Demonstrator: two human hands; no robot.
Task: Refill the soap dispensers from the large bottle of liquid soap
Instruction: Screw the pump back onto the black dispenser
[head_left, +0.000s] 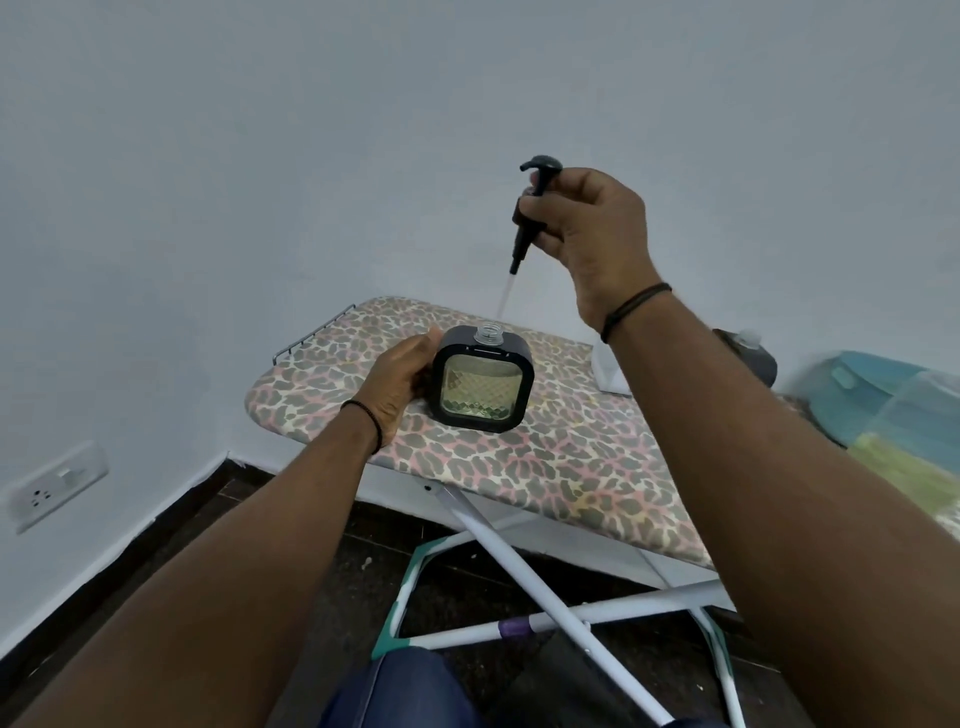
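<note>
Currently we hold the soap dispenser (482, 381) upright at the centre of the frame, standing on the ironing board (545, 457). Our left hand (397, 382) wraps its fingers round the dispenser's left side, apparently to keep it steady while the neck (489, 332) is open. Our right hand (589, 234), in the upper right of centre, pinches the black pump (530, 218) by its collar and holds it above the neck, well clear of it, with the clear dip tube (505, 296) pointing down toward the opening. We judge this position lets any soap run off the tube over the board and leaves the neck free for pouring. A white container (608, 369), possibly the large bottle, stands right of the dispenser, mostly hidden behind the right forearm. No brand, label or legible writing shows on the dispenser or the pump.
</note>
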